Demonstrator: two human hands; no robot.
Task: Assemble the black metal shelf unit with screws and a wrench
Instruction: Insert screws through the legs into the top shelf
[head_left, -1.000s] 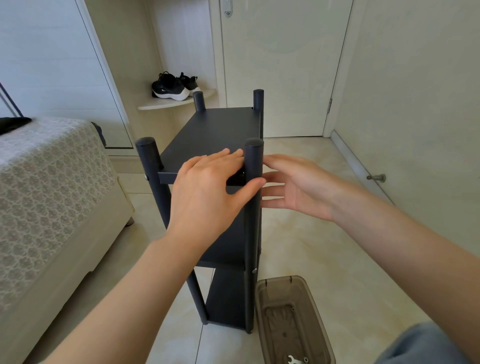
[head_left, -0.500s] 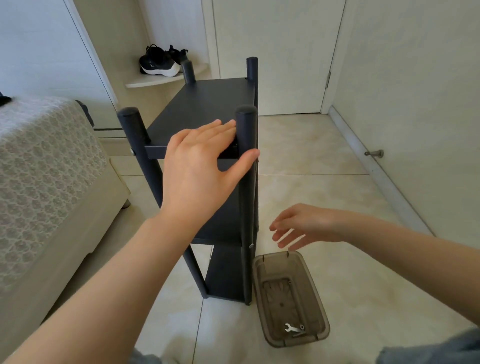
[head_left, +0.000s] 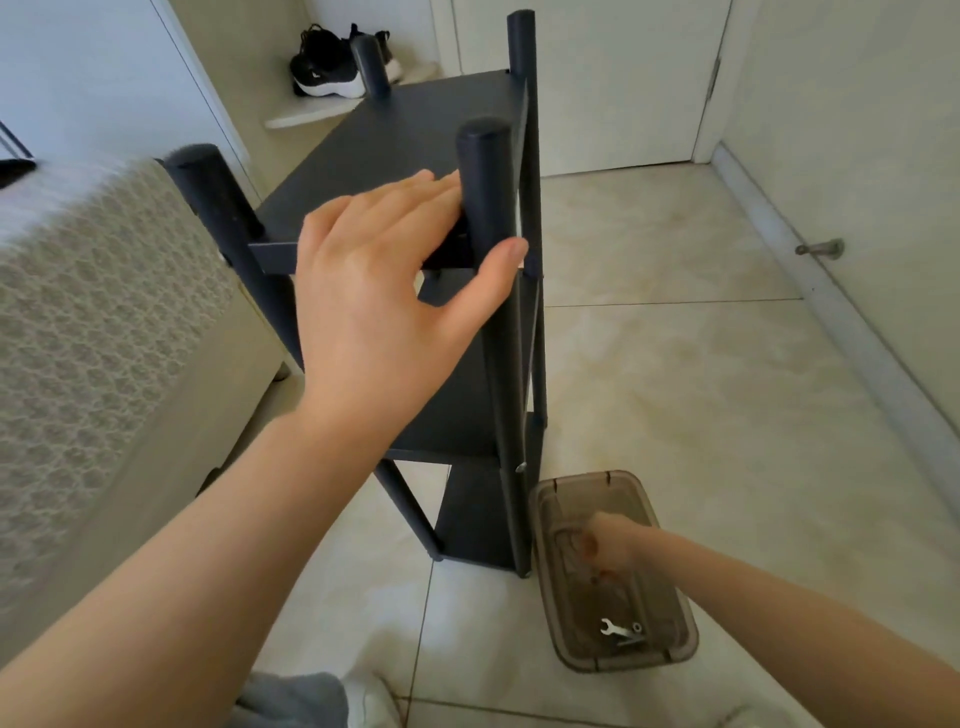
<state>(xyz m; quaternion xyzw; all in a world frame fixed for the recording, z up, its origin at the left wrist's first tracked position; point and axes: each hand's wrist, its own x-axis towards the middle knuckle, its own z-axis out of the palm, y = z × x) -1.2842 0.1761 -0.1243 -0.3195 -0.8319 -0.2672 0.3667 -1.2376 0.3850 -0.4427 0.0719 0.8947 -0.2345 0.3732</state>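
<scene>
The black metal shelf unit (head_left: 410, 130) stands upright on the tiled floor, with round posts at its corners. My left hand (head_left: 384, 291) rests on the front edge of the top shelf, fingers straight against the near right post (head_left: 485, 171) and thumb across it. My right hand (head_left: 608, 543) is low inside the brown plastic tray (head_left: 670, 649) beside the shelf's foot, fingers curled downward; what they touch is blurred. A small silver wrench (head_left: 615, 630) and a washer or nut lie at the tray's near end.
A bed with a patterned cover (head_left: 93, 312) stands close on the left. Black shoes (head_left: 332, 67) sit on a low corner ledge behind the shelf. A closed door and a wall with a doorstop (head_left: 821, 248) bound the right side.
My right hand dropped from beside the top post down into the tray on the floor. My left hand stayed on the top shelf edge. The view tilted downward.
</scene>
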